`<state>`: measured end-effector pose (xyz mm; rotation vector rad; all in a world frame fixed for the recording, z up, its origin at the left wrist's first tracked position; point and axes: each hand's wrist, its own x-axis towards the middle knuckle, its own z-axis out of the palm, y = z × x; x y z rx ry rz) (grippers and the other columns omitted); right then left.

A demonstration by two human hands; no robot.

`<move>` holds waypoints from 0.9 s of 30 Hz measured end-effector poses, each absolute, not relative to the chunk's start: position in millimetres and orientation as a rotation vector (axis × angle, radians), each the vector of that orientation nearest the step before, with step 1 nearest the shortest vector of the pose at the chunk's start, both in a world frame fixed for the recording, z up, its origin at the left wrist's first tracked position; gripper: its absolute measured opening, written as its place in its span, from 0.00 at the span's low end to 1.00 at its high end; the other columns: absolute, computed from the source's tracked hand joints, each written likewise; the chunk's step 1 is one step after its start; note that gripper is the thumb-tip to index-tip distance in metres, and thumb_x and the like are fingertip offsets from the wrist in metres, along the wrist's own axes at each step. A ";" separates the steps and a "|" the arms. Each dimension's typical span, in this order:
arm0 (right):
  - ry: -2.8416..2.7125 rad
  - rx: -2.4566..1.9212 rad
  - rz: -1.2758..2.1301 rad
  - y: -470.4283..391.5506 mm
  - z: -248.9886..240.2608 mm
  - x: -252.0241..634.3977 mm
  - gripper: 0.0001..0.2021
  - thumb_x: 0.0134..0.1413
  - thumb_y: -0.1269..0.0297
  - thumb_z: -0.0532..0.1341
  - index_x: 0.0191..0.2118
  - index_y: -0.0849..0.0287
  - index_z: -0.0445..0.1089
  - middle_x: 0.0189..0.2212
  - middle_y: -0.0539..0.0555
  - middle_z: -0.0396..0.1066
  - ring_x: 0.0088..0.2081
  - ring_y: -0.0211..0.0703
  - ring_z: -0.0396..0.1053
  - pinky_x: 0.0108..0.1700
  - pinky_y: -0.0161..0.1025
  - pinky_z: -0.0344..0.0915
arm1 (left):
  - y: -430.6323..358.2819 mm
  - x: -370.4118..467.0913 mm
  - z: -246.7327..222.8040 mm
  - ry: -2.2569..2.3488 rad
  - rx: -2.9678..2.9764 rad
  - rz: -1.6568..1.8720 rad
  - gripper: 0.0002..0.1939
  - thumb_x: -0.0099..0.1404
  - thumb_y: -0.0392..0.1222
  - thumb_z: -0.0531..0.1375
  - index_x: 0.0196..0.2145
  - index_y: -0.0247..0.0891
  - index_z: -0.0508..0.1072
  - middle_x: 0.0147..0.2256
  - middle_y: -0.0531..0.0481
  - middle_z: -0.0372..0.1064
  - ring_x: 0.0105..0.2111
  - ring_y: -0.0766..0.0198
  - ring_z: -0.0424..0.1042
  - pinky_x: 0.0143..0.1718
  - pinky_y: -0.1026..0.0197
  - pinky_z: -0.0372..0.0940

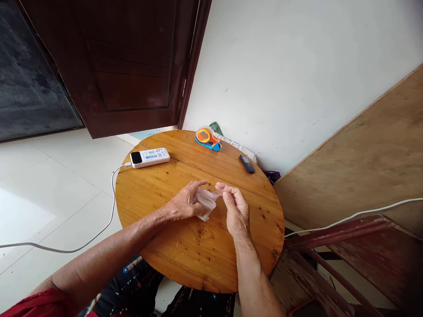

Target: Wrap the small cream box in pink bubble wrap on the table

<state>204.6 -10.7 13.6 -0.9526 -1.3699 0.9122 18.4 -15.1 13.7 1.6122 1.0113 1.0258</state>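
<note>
Over the middle of the round wooden table (178, 246), my left hand (185, 201) is closed around a small clear plastic packet (205, 200), thumb on the near side and fingers on the far side. Some red print shows at the packet's lower end; what it contains I cannot make out. My right hand (236, 209) pinches a thin, see-through flap at the packet's right side between thumb and fingers. The flap stretches between the two hands.
A white power bank (150, 157) with a cable (114, 198) lies at the table's left. An orange and blue tape dispenser (209, 138) stands at the back, and a dark blurred object (247, 164) lies at the right. A wall and dark red door (132, 66) rise behind.
</note>
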 end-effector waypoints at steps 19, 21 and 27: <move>-1.281 -1.113 1.341 -8.5 17.0 208.5 0.29 0.43 0.49 0.70 0.51 0.56 0.68 0.42 0.58 0.77 0.43 0.51 0.74 0.41 0.43 0.69 | -0.4 23.0 4.3 1.042 0.951 1.194 0.20 0.51 0.53 0.67 0.22 0.36 0.65 0.16 0.58 0.58 0.16 0.73 0.55 0.19 0.67 0.49; -1.319 -1.145 1.309 -9.3 14.5 203.2 0.28 0.43 0.53 0.70 0.50 0.57 0.68 0.37 0.55 0.78 0.38 0.47 0.74 0.42 0.43 0.69 | -0.9 23.0 4.9 0.998 0.937 1.185 0.20 0.50 0.54 0.67 0.23 0.35 0.66 0.17 0.57 0.61 0.17 0.73 0.57 0.20 0.67 0.52; -1.208 -1.246 1.026 -1.2 5.2 202.7 0.24 0.44 0.54 0.68 0.46 0.59 0.68 0.31 0.52 0.76 0.32 0.44 0.71 0.37 0.42 0.67 | -1.8 25.8 3.8 0.891 0.953 1.077 0.20 0.46 0.49 0.71 0.29 0.33 0.70 0.23 0.52 0.70 0.22 0.68 0.67 0.25 0.66 0.60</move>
